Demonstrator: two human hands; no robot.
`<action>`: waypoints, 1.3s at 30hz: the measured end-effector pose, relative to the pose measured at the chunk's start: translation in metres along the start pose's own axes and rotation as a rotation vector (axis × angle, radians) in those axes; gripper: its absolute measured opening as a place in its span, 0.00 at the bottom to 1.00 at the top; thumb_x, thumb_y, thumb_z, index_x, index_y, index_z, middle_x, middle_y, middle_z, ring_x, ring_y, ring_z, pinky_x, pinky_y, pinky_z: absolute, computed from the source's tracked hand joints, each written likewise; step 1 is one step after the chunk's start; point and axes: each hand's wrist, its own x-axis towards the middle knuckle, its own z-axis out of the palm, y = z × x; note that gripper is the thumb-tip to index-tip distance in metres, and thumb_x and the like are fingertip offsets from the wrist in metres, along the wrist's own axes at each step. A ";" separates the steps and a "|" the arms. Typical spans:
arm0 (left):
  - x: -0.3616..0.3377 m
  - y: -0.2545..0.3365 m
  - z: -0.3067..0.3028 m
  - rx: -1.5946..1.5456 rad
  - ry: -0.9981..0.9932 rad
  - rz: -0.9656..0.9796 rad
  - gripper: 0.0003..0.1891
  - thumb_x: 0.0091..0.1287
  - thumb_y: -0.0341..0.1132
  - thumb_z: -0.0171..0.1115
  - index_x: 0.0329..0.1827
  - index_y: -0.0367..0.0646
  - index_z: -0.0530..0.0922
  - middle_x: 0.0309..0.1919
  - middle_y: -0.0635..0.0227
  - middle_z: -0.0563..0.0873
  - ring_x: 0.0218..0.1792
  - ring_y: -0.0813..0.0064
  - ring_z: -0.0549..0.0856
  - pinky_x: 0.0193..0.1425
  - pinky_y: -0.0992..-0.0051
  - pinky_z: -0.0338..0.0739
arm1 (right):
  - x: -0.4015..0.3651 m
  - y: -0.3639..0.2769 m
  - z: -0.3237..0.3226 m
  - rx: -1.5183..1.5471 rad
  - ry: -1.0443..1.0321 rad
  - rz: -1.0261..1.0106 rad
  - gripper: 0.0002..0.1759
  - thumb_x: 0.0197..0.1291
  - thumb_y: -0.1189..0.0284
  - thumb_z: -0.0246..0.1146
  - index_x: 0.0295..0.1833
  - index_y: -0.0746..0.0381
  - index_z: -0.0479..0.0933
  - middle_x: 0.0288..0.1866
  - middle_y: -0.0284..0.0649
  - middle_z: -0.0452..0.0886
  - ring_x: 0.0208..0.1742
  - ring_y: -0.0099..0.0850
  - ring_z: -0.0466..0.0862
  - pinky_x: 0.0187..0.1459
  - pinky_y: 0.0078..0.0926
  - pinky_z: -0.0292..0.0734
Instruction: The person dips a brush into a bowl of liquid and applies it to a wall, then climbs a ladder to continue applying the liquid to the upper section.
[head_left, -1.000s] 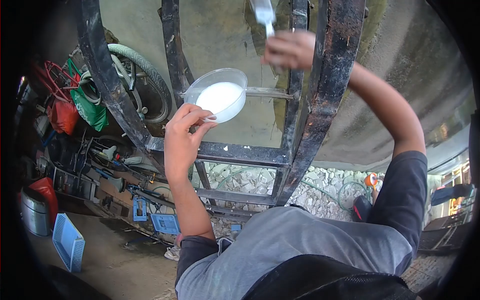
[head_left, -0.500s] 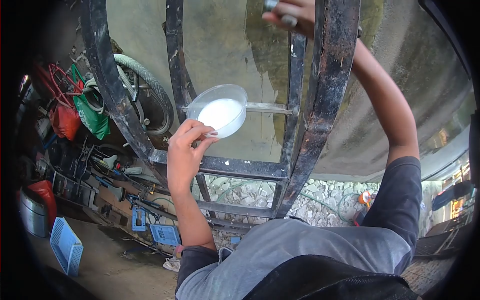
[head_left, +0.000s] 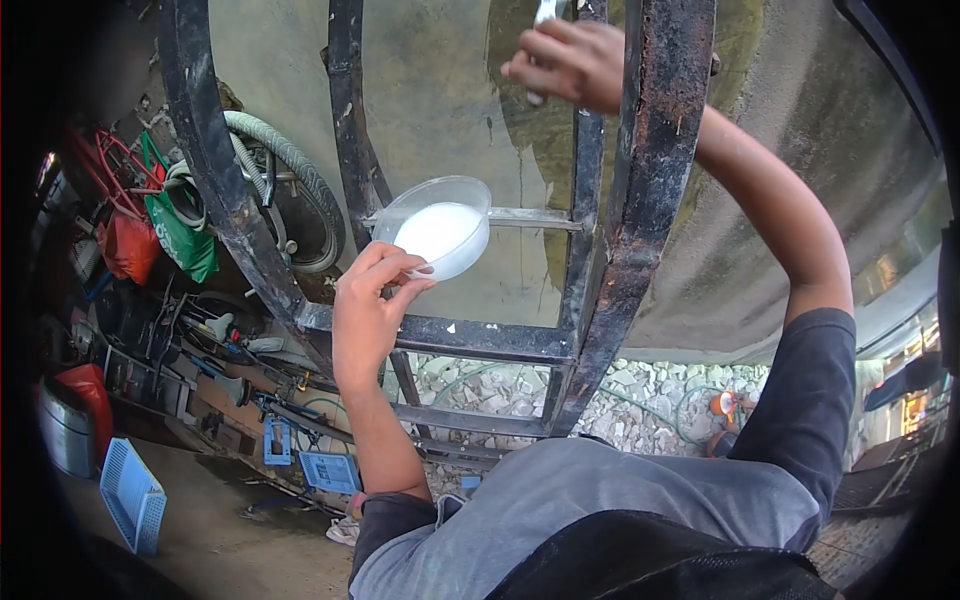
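My left hand [head_left: 368, 305] pinches the near rim of a clear plastic bowl [head_left: 462, 255] with thumb and fingers. White liquid [head_left: 435, 230] lies in the tilted-looking bowl, beside the black metal frame [head_left: 500, 338]. At the top, my right hand [head_left: 575, 62] is closed around a slim pale-handled tool [head_left: 547, 12]; its upper end is cut off by the picture edge, so its kind cannot be told. That hand is in front of a wall [head_left: 440, 110] with a dark wet patch [head_left: 520, 90], close to the frame's upright bars.
A thick, rusty upright [head_left: 665, 130] stands between my body and my right hand. To the left are a bicycle wheel [head_left: 300, 165], a green bag [head_left: 182, 238], a red bag [head_left: 130, 247] and a blue crate [head_left: 132, 495]. Broken rubble [head_left: 490, 385] covers the ground below.
My right hand has moved down and slightly left with the tool, and its elbow has lowered. My left hand and the bowl stay almost in the same place.
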 end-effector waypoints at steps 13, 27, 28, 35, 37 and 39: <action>-0.001 0.001 -0.001 -0.037 0.006 -0.020 0.12 0.56 0.21 0.76 0.44 0.34 0.86 0.39 0.63 0.85 0.35 0.72 0.88 0.42 0.73 0.80 | -0.006 -0.094 -0.004 0.955 -0.047 0.331 0.14 0.68 0.60 0.71 0.38 0.58 0.79 0.28 0.37 0.76 0.27 0.38 0.83 0.26 0.36 0.80; -0.001 -0.002 0.000 -0.051 0.018 -0.011 0.12 0.57 0.23 0.76 0.44 0.36 0.87 0.39 0.63 0.86 0.34 0.71 0.88 0.41 0.71 0.80 | 0.054 0.054 -0.021 0.307 0.365 0.507 0.14 0.65 0.67 0.75 0.33 0.61 0.78 0.30 0.39 0.78 0.27 0.36 0.81 0.27 0.35 0.77; -0.001 -0.001 -0.001 -0.050 0.019 -0.001 0.13 0.56 0.23 0.76 0.44 0.36 0.87 0.39 0.63 0.86 0.34 0.71 0.88 0.41 0.71 0.80 | 0.053 0.049 -0.019 0.237 0.375 0.387 0.14 0.64 0.66 0.75 0.34 0.59 0.78 0.32 0.37 0.77 0.30 0.34 0.82 0.28 0.33 0.78; -0.001 -0.003 -0.002 -0.044 0.021 0.019 0.12 0.56 0.18 0.75 0.43 0.32 0.86 0.38 0.64 0.84 0.36 0.75 0.87 0.42 0.76 0.80 | -0.003 -0.059 0.042 0.314 0.094 0.015 0.10 0.65 0.63 0.71 0.46 0.51 0.78 0.42 0.33 0.80 0.38 0.25 0.85 0.26 0.23 0.82; -0.001 -0.004 -0.001 -0.055 0.026 0.025 0.12 0.56 0.18 0.75 0.43 0.32 0.86 0.38 0.64 0.84 0.36 0.75 0.87 0.42 0.76 0.80 | -0.020 -0.104 0.047 0.386 -0.021 -0.048 0.11 0.64 0.65 0.68 0.50 0.48 0.76 0.48 0.32 0.80 0.45 0.23 0.85 0.28 0.19 0.82; -0.001 -0.003 -0.001 -0.026 0.017 0.020 0.11 0.56 0.19 0.75 0.42 0.32 0.86 0.38 0.64 0.84 0.36 0.75 0.87 0.42 0.76 0.80 | -0.025 -0.138 0.044 0.620 -0.102 -0.024 0.11 0.65 0.66 0.66 0.52 0.48 0.75 0.47 0.34 0.80 0.44 0.26 0.87 0.30 0.19 0.83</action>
